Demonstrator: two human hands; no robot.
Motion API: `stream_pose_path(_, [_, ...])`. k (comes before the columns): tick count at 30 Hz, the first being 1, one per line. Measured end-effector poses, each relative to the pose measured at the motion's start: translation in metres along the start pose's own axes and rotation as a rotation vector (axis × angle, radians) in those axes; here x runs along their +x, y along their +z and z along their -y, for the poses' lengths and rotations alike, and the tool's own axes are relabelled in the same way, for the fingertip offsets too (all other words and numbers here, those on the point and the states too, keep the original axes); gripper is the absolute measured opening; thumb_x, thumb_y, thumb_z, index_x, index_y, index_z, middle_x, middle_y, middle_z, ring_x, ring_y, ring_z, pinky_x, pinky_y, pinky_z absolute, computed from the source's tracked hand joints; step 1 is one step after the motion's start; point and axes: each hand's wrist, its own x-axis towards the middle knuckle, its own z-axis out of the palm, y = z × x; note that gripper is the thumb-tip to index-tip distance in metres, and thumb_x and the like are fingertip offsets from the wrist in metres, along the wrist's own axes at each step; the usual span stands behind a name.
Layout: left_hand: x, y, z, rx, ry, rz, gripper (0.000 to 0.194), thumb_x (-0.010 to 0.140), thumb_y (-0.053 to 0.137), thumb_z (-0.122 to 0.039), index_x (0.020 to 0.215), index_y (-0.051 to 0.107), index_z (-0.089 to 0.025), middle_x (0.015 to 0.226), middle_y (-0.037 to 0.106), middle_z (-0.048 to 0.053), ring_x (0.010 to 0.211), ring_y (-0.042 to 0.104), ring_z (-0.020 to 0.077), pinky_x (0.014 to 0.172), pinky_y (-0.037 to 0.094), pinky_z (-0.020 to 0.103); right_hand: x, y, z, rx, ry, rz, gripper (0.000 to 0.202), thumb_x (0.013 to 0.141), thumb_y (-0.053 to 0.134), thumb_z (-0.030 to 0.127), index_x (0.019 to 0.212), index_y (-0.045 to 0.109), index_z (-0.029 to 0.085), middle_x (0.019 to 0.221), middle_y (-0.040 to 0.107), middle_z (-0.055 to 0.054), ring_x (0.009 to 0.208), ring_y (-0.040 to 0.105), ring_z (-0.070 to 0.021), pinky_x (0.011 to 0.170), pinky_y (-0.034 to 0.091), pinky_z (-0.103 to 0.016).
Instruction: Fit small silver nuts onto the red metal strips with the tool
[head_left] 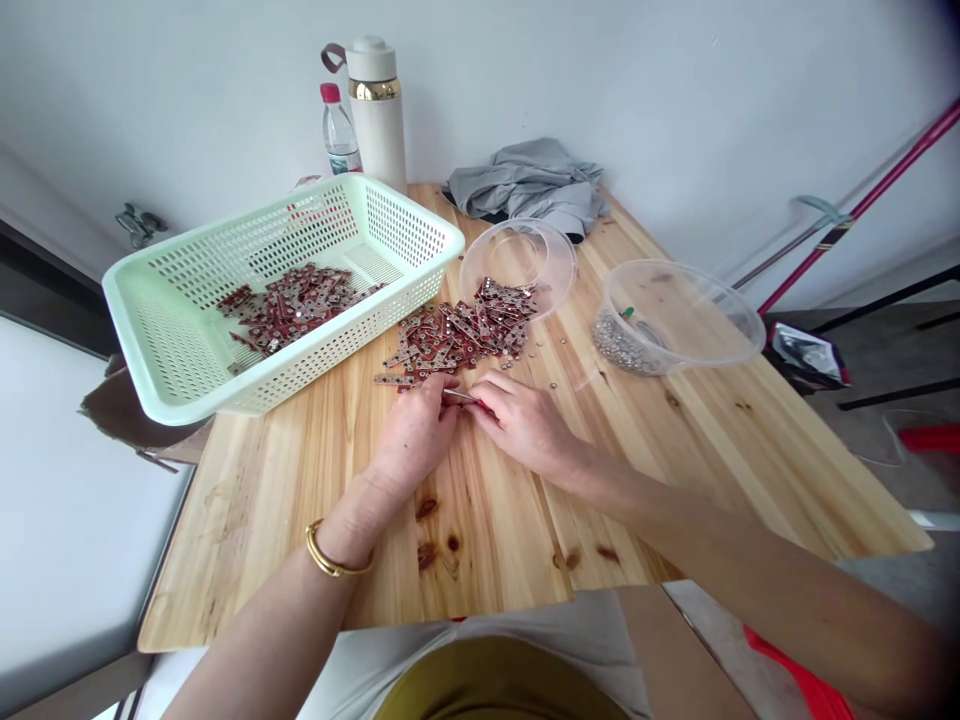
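Note:
My left hand and my right hand meet over the wooden table, fingertips close together. In my right hand's closed fingers is a thin metal tool with a red part, pointing toward my left hand. My left fingers are pinched; what they hold is mostly hidden. Just beyond both hands lies a pile of small reddish-brown strips dotted with metal rings. A few loose small metal rings lie to the right of the pile.
At left stands a pale green basket with more strips inside. A round clear tub at right holds small metal pieces. A clear lid or tub touches the pile. Behind are grey cloth, a white flask and a plastic bottle.

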Motion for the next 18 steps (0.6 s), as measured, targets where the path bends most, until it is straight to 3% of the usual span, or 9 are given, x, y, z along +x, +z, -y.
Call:
stream_pose_path(5, [0.000,0.001,0.001,-0.001,0.004,0.012,0.026,0.083,0.056,-0.009,0.106,0.062,-0.016,0.078,0.071,0.004,0.068,0.065,0.0189,0.064,0.049,0.029,-0.001,0.001,0.001,0.009,0.016,-0.030,0.018,0.096,0.045,0.018,0.091,0.062,0.021,0.093,0.064,-0.005,0.082,0.060,-0.0179,0.070,0.044,-0.030])
stream_pose_path(13, [0.000,0.001,0.000,0.006,0.006,-0.004,0.028,0.083,0.055,-0.010,0.111,0.062,-0.015,0.086,0.072,0.007,0.075,0.067,0.0202,0.070,0.050,0.031,-0.004,-0.003,-0.001,-0.001,-0.009,0.059,0.022,0.099,0.043,0.021,0.091,0.064,0.020,0.094,0.065,-0.005,0.083,0.062,-0.0170,0.073,0.046,-0.029])
stream_pose_path(18, [-0.001,0.001,-0.002,-0.001,0.052,-0.003,0.022,0.082,0.055,-0.007,0.096,0.068,-0.018,0.087,0.073,0.005,0.081,0.067,0.0198,0.075,0.051,0.031,-0.018,-0.018,0.007,0.124,0.068,0.064,0.024,0.099,0.043,0.022,0.111,0.063,0.021,0.108,0.066,-0.007,0.094,0.064,-0.0197,0.083,0.051,-0.032])
